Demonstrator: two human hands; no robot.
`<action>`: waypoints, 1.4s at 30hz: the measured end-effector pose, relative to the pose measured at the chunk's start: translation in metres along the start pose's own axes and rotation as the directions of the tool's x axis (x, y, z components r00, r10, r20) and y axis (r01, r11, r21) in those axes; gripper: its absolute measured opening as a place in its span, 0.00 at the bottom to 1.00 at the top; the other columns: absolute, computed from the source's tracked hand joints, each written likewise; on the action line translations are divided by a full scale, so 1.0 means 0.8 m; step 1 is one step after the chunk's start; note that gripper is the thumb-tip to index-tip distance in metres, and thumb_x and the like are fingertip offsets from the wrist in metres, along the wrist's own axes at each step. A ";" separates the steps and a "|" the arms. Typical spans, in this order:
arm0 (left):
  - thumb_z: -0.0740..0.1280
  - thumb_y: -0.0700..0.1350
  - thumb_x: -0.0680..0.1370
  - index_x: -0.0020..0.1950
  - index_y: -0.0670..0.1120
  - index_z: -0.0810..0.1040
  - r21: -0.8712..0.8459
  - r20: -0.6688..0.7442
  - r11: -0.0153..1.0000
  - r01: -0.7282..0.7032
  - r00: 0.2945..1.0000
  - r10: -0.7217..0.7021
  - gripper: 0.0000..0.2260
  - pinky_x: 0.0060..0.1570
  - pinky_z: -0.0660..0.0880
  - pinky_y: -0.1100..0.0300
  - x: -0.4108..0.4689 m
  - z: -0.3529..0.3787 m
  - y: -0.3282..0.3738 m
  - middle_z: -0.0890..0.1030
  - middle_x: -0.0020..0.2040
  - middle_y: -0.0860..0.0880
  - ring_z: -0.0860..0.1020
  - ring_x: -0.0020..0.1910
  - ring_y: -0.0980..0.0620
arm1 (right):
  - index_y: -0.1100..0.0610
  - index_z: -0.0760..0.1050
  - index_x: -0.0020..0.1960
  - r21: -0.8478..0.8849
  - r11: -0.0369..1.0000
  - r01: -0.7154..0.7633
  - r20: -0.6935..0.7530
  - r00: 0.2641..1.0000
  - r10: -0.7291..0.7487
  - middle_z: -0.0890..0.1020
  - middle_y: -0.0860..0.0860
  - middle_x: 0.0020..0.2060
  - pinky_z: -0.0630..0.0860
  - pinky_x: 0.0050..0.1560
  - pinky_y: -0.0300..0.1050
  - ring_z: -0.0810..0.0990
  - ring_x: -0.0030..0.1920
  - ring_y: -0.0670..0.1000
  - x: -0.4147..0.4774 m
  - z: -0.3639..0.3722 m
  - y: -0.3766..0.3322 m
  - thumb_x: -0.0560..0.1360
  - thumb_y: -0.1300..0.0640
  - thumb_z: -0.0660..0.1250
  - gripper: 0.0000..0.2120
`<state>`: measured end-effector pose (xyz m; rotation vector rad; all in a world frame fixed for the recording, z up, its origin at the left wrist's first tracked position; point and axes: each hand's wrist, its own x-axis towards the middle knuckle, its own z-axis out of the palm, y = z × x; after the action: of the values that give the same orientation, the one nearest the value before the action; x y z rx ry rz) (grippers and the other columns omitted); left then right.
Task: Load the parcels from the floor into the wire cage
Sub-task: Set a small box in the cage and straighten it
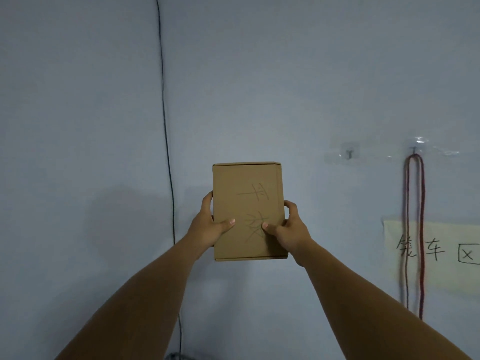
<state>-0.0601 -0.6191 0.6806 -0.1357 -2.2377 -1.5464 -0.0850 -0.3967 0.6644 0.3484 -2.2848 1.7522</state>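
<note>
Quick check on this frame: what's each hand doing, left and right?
Left hand: holds the cardboard box by its left edge, thumb on the front.
Right hand: holds the same box by its right edge, thumb on the front.

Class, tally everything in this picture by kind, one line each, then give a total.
Cardboard box: 1
Hands: 2 (left hand, right hand)
Wall hooks: 2
Red cord: 1
Black cable: 1
Paper sign: 1
Total: 8
</note>
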 end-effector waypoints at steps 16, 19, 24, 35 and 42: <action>0.78 0.49 0.75 0.77 0.66 0.54 -0.018 0.290 0.954 0.299 0.915 -0.282 0.41 0.54 0.82 0.39 0.007 0.075 -0.345 0.82 0.61 0.48 0.83 0.56 0.46 | 0.44 0.58 0.75 -0.162 0.900 -0.405 -0.041 0.914 0.404 0.79 0.55 0.61 0.78 0.60 0.55 0.79 0.58 0.58 -0.017 0.127 0.268 0.74 0.50 0.76 0.37; 0.77 0.50 0.75 0.78 0.65 0.53 0.058 0.390 0.941 0.334 0.860 -0.329 0.42 0.57 0.81 0.42 -0.011 0.081 -0.406 0.81 0.62 0.48 0.83 0.56 0.47 | 0.45 0.58 0.74 -0.135 0.848 -0.513 -0.074 0.858 0.508 0.79 0.55 0.60 0.79 0.59 0.53 0.79 0.58 0.58 -0.054 0.162 0.326 0.74 0.51 0.77 0.37; 0.77 0.50 0.75 0.79 0.62 0.51 0.116 0.482 0.918 0.380 0.787 -0.386 0.43 0.59 0.80 0.45 -0.043 0.099 -0.515 0.79 0.65 0.48 0.82 0.58 0.47 | 0.42 0.60 0.71 -0.083 0.770 -0.632 -0.125 0.774 0.621 0.81 0.56 0.59 0.80 0.60 0.59 0.81 0.57 0.58 -0.099 0.215 0.428 0.71 0.51 0.78 0.36; 0.77 0.47 0.76 0.82 0.56 0.52 0.254 0.574 0.733 0.632 0.511 -0.640 0.43 0.68 0.73 0.44 -0.230 0.186 -0.801 0.72 0.73 0.49 0.73 0.70 0.45 | 0.48 0.61 0.76 -0.049 0.530 -0.847 -0.122 0.532 0.838 0.78 0.51 0.59 0.78 0.63 0.61 0.78 0.63 0.57 -0.281 0.303 0.698 0.72 0.60 0.78 0.39; 0.76 0.48 0.77 0.81 0.60 0.51 0.327 0.567 0.633 0.702 0.390 -0.726 0.42 0.66 0.72 0.49 -0.316 0.293 -0.951 0.73 0.73 0.50 0.73 0.69 0.47 | 0.45 0.60 0.76 -0.068 0.404 -0.912 -0.114 0.409 0.905 0.79 0.52 0.59 0.81 0.55 0.55 0.80 0.58 0.56 -0.346 0.306 0.884 0.73 0.58 0.77 0.38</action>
<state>-0.1308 -0.6539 -0.1508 0.4640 -3.1646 -2.1344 -0.0688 -0.4430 -0.1321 -1.2587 -2.7074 1.8889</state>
